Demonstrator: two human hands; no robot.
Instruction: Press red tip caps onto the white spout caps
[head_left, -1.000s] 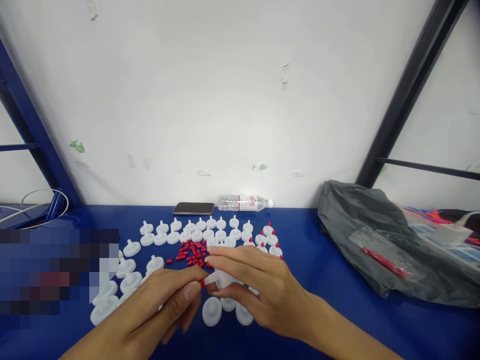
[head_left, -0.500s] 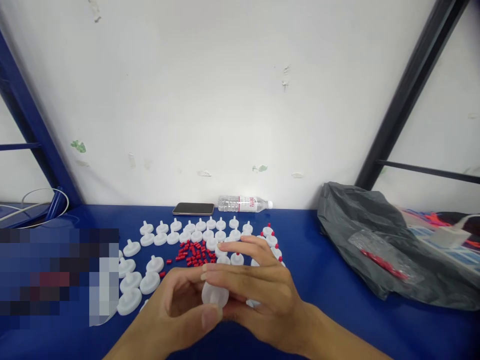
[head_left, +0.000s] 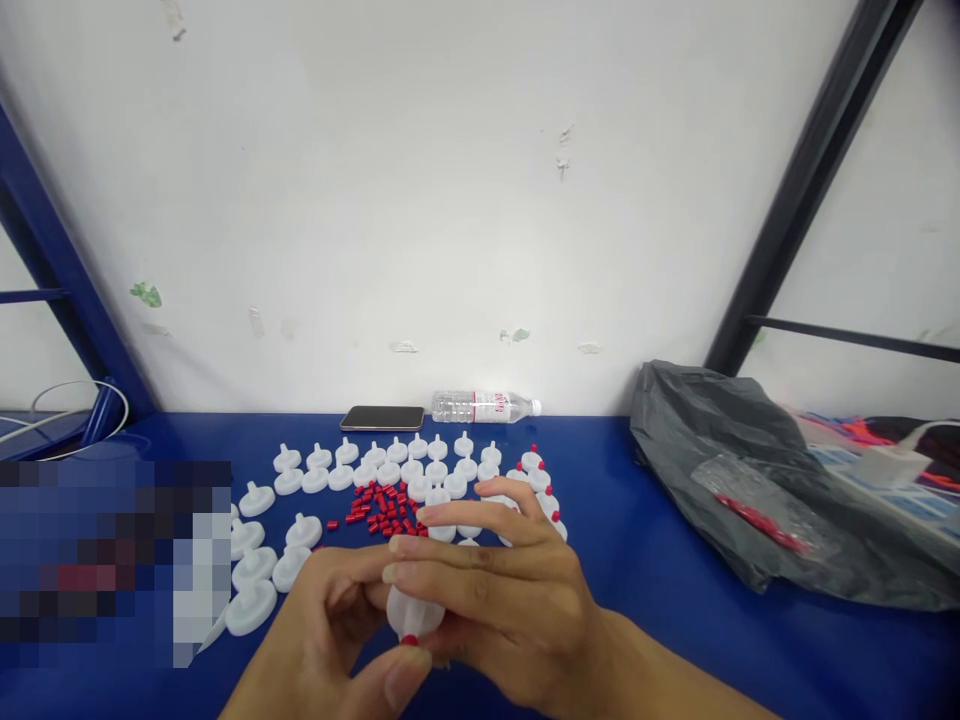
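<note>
A white plastic disc with a short stem (head_left: 415,610) is held between my two hands, tilted so its stem faces me. A small red cap (head_left: 409,640) shows at the stem's tip, beside my left thumb. My left hand (head_left: 330,630) is closed round the disc's left side, thumb below. From the right, my right hand (head_left: 517,590) grips the same disc, its fingers stretched across the top and its thumb mostly hidden. Behind the hands lie a pile of loose red caps (head_left: 382,507) and several white stemmed discs (head_left: 326,480), stems up. Discs at the right (head_left: 538,478) carry red caps.
A phone (head_left: 382,418) and a lying plastic bottle (head_left: 484,406) are by the wall. On the right, a grey plastic bag (head_left: 697,500) has a clear bag of red pieces (head_left: 761,520) on it. The left table area is pixelated.
The held disc has tipped and moved slightly down and left, and the red cap on its stem now shows. Both hands stay on it. The view has shifted slightly.
</note>
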